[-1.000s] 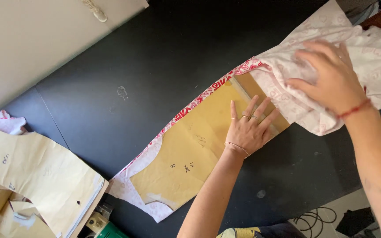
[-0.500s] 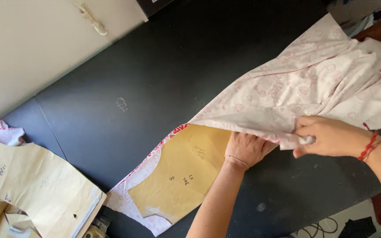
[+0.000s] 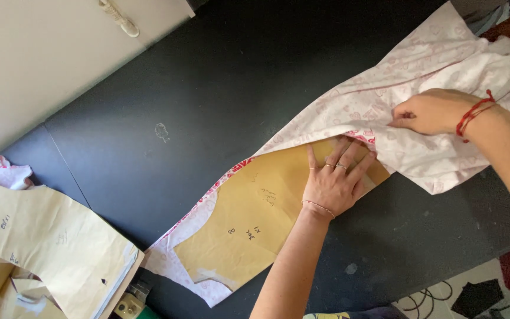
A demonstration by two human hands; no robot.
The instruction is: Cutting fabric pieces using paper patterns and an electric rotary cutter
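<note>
On the black matte tabletop (image 3: pixel 219 88), your left hand (image 3: pixel 334 180) lies flat with its fingers spread apart, palm down on the tan kraft-paper pattern piece (image 3: pixel 261 218). That paper sits on top of the white cotton fabric with red print (image 3: pixel 385 100), whose red-patterned edge shows just beyond the paper's upper side and whose pale corner pokes out below the paper's lower end. Your fingertips reach right up to where the loose cloth is folded over the paper's upper end. Your right hand (image 3: pixel 429 112), a red cord around its wrist, rests on the bunched part of the same fabric; its fingers are curled together, pinching a fold of cloth. The heap of cloth runs up towards the far right corner of the table. Near the left edge, well apart from both hands, lies a stack of pale brown paper pattern pieces (image 3: pixel 42 248), with a small crumple of white printed cloth (image 3: pixel 7 174) just beside it.
</note>
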